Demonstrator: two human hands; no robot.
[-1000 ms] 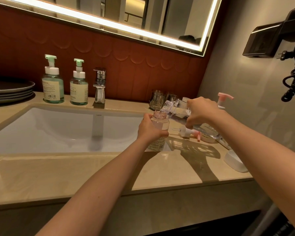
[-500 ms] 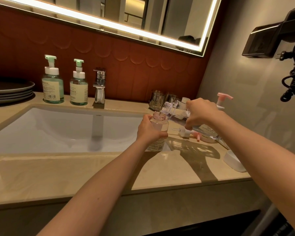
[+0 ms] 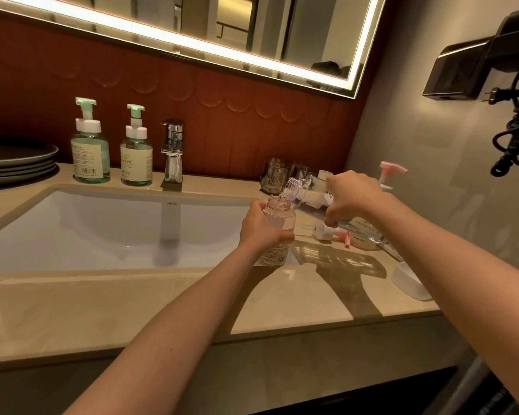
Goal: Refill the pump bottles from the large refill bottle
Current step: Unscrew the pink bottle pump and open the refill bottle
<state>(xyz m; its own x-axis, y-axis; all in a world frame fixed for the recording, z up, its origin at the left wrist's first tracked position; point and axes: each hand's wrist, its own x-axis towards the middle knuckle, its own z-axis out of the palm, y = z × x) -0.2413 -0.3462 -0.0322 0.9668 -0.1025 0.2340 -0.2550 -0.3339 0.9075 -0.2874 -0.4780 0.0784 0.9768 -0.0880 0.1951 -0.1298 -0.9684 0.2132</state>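
My left hand (image 3: 262, 227) grips an open pink pump bottle (image 3: 280, 215) standing upright on the counter at the sink's right edge. My right hand (image 3: 352, 199) holds the clear large refill bottle (image 3: 300, 188) tilted down to the left, its open mouth just over the pink bottle's neck. The removed pink pump head (image 3: 330, 233) lies on the counter behind the bottle. Another pink pump bottle (image 3: 388, 172) stands behind my right hand, mostly hidden. Two green pump bottles (image 3: 90, 151) (image 3: 136, 154) stand left of the tap.
A white sink basin (image 3: 102, 229) fills the left of the beige counter (image 3: 132, 307). A chrome tap (image 3: 172, 151), stacked dark plates (image 3: 15, 163), glasses (image 3: 274, 175), a white cap (image 3: 408, 280) near the right edge. A hairdryer holder (image 3: 477, 67) hangs on the wall.
The refill bottle's mouth has dropped slightly closer over the pink bottle's neck. Both hands have kept their hold and place.
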